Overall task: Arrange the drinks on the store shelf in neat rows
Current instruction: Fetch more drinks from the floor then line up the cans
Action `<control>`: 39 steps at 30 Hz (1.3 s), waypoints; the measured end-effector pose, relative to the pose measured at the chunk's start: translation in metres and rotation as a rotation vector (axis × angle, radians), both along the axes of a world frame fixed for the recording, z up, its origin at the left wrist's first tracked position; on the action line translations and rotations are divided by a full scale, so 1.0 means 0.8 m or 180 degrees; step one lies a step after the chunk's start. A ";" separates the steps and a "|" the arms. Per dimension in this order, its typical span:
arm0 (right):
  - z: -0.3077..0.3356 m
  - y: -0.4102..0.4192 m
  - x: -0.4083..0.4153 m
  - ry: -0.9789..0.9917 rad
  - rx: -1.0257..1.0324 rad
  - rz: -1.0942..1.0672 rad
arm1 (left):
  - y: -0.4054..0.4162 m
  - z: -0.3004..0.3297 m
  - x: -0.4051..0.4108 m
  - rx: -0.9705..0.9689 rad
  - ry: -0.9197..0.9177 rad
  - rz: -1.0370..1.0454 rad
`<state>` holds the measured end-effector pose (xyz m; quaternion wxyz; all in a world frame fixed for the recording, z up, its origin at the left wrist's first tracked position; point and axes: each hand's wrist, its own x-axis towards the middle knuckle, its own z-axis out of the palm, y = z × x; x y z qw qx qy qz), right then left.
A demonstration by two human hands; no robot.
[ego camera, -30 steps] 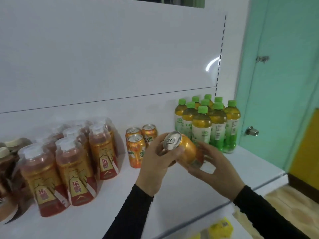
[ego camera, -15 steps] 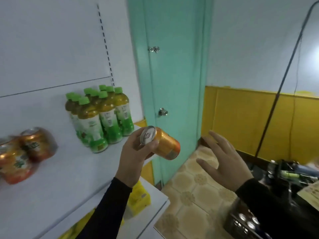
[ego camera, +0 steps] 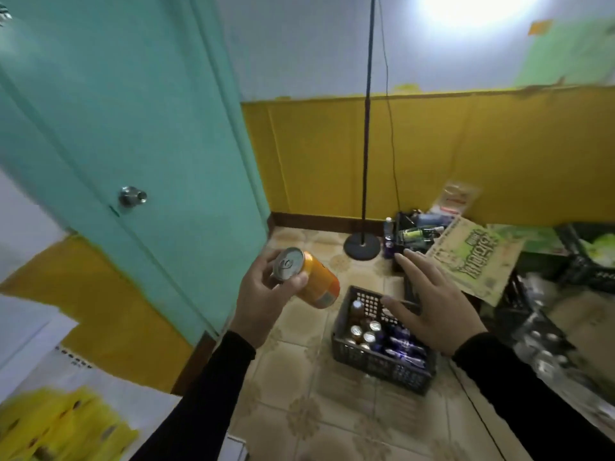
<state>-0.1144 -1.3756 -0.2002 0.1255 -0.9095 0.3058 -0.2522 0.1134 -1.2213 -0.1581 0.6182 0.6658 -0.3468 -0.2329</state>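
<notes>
A: In the head view, which step is the person working on?

B: The left hand (ego camera: pixel 266 296) is gripping an orange can (ego camera: pixel 307 277) near its silver top, fingers curled round it, the can lying tilted with the lid facing the camera. It is hanging in the air over the tiled floor (ego camera: pixel 299 410), not on any shelf. The right hand (ego camera: pixel 432 304) is spreading flat, fingers straight and holding nothing, above a black crate (ego camera: pixel 382 364) that is carrying more cans and bottles. It looks like a restocking step: one drink in hand, another being fetched.

A: So what is the next move calling for?

B: Probably a downward reach into the crate, picking one drink by its top among close-packed neighbours, then a turn back to the shelving. The row shelf itself is not showing here; only a white shelf corner (ego camera: pixel 36 347) at lower left with yellow packets (ego camera: pixel 63 424) below it.

A: And the room for moving?

B: The crate rim is sitting right under the right hand. A cardboard box (ego camera: pixel 479 261) and further dark crates (ego camera: pixel 585 257) are crowding the right side. A lamp stand base (ego camera: pixel 361 247) is standing beyond the crate, and the teal door (ego camera: pixel 126 128) is closing off the left. The floor between door and crate is lying open.
</notes>
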 end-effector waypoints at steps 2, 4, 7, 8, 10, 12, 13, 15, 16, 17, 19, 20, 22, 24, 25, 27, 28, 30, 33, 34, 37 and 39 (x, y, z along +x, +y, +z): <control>-0.027 -0.031 -0.006 0.0141 0.0095 -0.0162 | -0.053 -0.031 0.010 0.0172 -0.0046 -0.0212; -0.053 -0.063 -0.004 0.0337 0.0211 -0.0344 | -0.106 -0.064 0.022 0.0370 -0.0122 -0.0464; -0.102 -0.112 0.006 0.0483 0.0351 -0.0655 | -0.181 -0.122 0.048 0.0696 -0.0111 -0.0786; -0.119 -0.127 0.011 0.0510 0.0446 -0.0748 | -0.206 -0.143 0.056 0.0800 -0.0061 -0.0881; -0.156 -0.157 0.022 0.0582 0.0610 -0.0887 | -0.252 -0.183 0.074 0.1032 -0.0011 -0.0996; -0.197 -0.184 0.032 0.0673 0.0775 -0.0978 | -0.295 -0.224 0.089 0.1225 -0.0011 -0.1066; -0.218 -0.196 0.036 0.0707 0.0865 -0.1019 | -0.314 -0.245 0.095 0.1335 -0.0035 -0.1098; -0.261 -0.218 0.043 0.0752 0.1072 -0.1083 | -0.346 -0.289 0.106 0.1545 -0.0136 -0.1147; -0.285 -0.228 0.047 0.0779 0.1173 -0.1095 | -0.360 -0.313 0.110 0.1646 -0.0182 -0.1152; -0.310 -0.238 0.051 0.0818 0.1265 -0.1104 | -0.372 -0.339 0.113 0.1761 -0.0228 -0.1151; -0.366 -0.259 0.058 0.0888 0.1403 -0.1132 | -0.397 -0.397 0.117 0.1997 -0.0278 -0.1180; -0.394 -0.269 0.061 0.0911 0.1482 -0.1157 | -0.407 -0.428 0.117 0.2117 -0.0278 -0.1199; -0.462 -0.290 0.065 0.0990 0.1688 -0.1159 | -0.423 -0.499 0.114 0.2309 -0.0226 -0.1188; -0.529 -0.304 0.065 0.1080 0.1834 -0.1163 | -0.434 -0.563 0.105 0.2457 -0.0186 -0.1200; -0.562 -0.308 0.063 0.1130 0.1896 -0.1175 | -0.439 -0.593 0.100 0.2516 -0.0165 -0.1220; -0.621 -0.315 0.058 0.1219 0.2045 -0.1169 | -0.447 -0.652 0.090 0.2559 -0.0143 -0.1244; -0.651 -0.317 0.055 0.1268 0.2112 -0.1151 | -0.451 -0.681 0.085 0.2579 -0.0131 -0.1247; -0.707 -0.322 0.050 0.1414 0.2273 -0.1129 | -0.461 -0.738 0.076 0.2589 -0.0157 -0.1222; -0.786 -0.325 0.047 0.1508 0.2390 -0.1140 | -0.483 -0.808 0.066 0.2530 -0.0274 -0.1135; -0.811 -0.325 0.046 0.1526 0.2421 -0.1154 | -0.493 -0.830 0.064 0.2497 -0.0347 -0.1105; -0.866 -0.323 0.048 0.1547 0.2517 -0.1198 | -0.533 -0.883 0.059 0.2376 -0.0459 -0.0979; -0.893 -0.323 0.051 0.1558 0.2595 -0.1173 | -0.564 -0.913 0.058 0.2338 -0.0558 -0.0871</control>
